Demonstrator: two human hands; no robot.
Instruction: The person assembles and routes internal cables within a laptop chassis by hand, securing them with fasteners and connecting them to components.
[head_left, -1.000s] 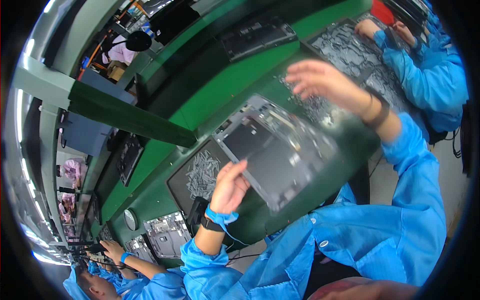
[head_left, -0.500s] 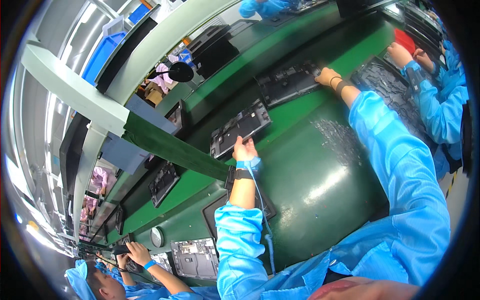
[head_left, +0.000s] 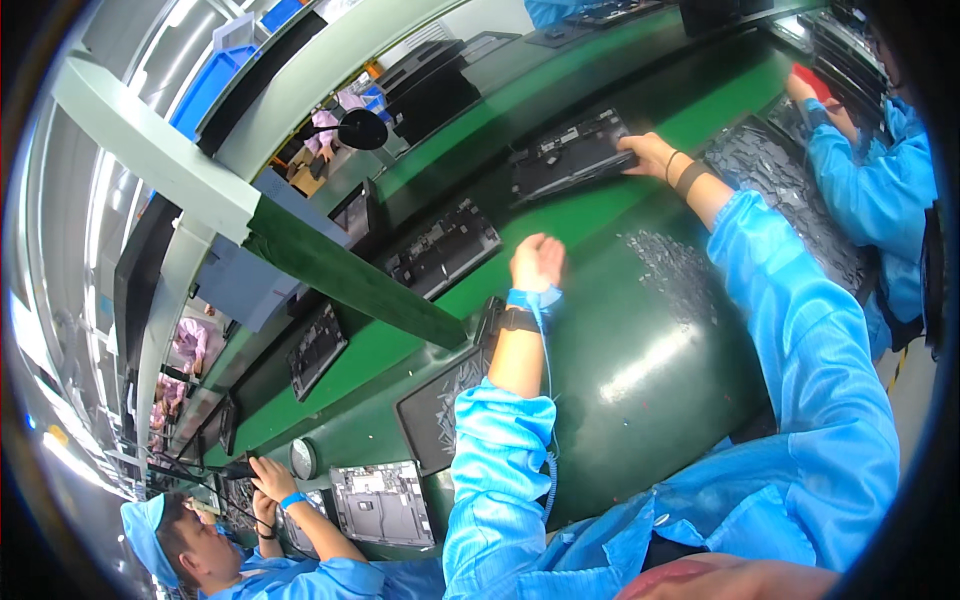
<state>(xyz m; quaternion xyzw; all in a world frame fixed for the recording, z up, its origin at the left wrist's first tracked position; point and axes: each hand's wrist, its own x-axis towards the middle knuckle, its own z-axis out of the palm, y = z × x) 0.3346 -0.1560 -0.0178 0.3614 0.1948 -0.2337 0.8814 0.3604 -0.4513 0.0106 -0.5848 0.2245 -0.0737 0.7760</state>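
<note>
"What's largest?"

"The green worktop, with a brighter green strip along its far side."

"And the laptop casing?"

"Out at that strip, with a second casing to its left."

"The hands?"

"The right hand grips the first one's right end; the left hand, loosely half-curled around nothing visible, hangs near the second."

"Smallest?"

"Dark scraps, scattered on the worktop."
</note>
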